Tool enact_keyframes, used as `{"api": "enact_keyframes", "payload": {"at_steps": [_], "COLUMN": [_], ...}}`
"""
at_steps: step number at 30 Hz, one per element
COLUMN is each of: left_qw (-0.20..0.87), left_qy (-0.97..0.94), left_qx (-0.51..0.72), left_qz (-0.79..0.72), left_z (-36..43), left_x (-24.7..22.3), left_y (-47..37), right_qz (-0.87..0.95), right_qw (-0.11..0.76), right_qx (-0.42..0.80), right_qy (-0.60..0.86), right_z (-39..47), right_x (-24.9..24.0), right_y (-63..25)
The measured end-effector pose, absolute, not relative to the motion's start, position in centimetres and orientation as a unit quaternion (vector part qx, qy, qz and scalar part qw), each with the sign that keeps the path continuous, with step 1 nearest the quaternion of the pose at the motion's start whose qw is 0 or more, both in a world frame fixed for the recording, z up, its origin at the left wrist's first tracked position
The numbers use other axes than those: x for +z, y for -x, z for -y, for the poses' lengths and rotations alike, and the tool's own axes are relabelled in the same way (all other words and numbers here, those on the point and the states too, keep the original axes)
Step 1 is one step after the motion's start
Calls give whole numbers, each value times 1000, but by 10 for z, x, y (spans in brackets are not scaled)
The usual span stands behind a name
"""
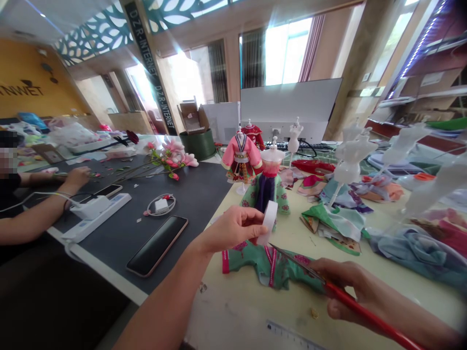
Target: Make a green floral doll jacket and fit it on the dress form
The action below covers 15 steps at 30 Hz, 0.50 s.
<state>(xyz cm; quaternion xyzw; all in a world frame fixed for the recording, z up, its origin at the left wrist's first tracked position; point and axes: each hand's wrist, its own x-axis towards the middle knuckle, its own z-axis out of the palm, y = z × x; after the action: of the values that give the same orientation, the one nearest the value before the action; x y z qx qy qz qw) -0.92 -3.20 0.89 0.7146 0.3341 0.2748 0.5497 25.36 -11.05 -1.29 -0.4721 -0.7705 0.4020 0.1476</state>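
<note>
My left hand (237, 226) pinches a roll of white tape (270, 221) upright between thumb and fingers. In my right hand (357, 287) is a pair of scissors (339, 294) with long red handles. Their narrow metal blades point up and left, the tip close to the bottom of the tape roll. A small green garment (251, 258) with pink trim lies flat on the table under both hands. Just behind the tape stands a mini dress form (273, 155) in a green and purple skirt.
Another form wears a pink robe (241, 158); bare white mannequins (352, 158) and fabric pieces (335, 223) fill the right. A ruler (292, 335) lies in front. On the dark table are a phone (157, 246), a power strip (98, 218) and flowers (175, 158). A co-worker's arms (47, 206) are at left.
</note>
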Motion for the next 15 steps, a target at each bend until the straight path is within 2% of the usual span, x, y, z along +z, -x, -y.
{"api": "enact_keyframes", "payload": {"at_steps": [15], "left_qw": [581], "left_qy": [-711], "left_qx": [234], "left_qz": [-319], "left_z": [36], "left_x": [9], "left_y": [8], "right_qz": [778], "right_qw": [165], "right_qx": [373], "right_qy": [478], "right_z": [111], "right_x": [-16], "right_y": [-252]}}
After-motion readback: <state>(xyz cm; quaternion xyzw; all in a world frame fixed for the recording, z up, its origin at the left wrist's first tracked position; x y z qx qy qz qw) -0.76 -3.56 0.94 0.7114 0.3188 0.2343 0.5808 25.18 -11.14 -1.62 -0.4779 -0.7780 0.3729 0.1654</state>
